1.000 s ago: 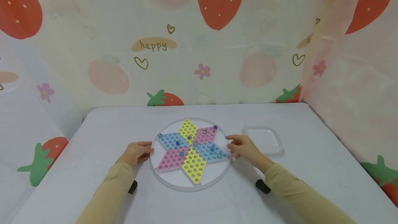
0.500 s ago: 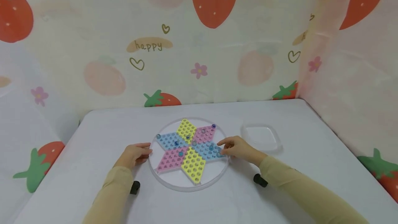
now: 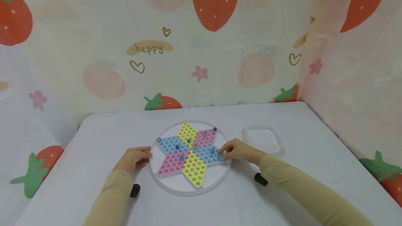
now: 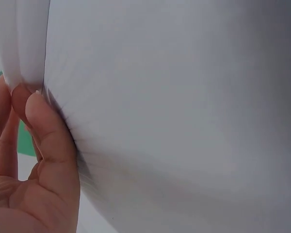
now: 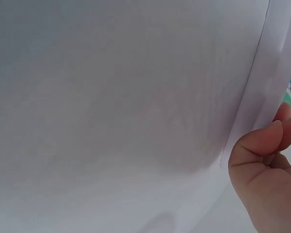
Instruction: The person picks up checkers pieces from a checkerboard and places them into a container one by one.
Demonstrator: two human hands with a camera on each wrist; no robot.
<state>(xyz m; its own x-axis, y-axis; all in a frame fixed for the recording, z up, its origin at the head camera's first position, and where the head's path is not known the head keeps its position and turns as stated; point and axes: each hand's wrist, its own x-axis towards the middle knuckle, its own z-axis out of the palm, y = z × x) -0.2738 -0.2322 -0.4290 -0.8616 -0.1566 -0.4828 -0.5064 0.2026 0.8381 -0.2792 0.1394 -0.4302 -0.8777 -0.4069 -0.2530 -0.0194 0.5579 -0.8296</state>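
Observation:
A round Chinese checkers board point(image 3: 160, 167) with a star of yellow, pink and blue points lies on the white table. Several glass marbles sit in its holes, among them a teal marble point(image 3: 181, 158) on the near-left pink point. At the left rim, my left hand point(image 3: 132, 158) grips the board's edge, thumb outside and fingers over it. Over the right blue point, my right hand point(image 3: 241, 151) has thumb and index finger at a greenish-blue marble point(image 3: 220, 158) near the tip. In the right wrist view, the board's pale rim point(image 5: 262, 92) passes beside the thumb; the fingertips are partly cut off.
A shallow clear plastic tray point(image 3: 262, 139) stands to the right of the board, just behind my right hand. Strawberry-printed cloth point(image 3: 215, 51) surrounds the table at the back and sides. Dark camera mounts point(image 3: 260, 179) hang under both wrists.
My right hand has come in from outside the rim to the marble at the blue point's tip, its fingers drawing closer together. The left hand stays at the rim. The head view has shifted slightly.

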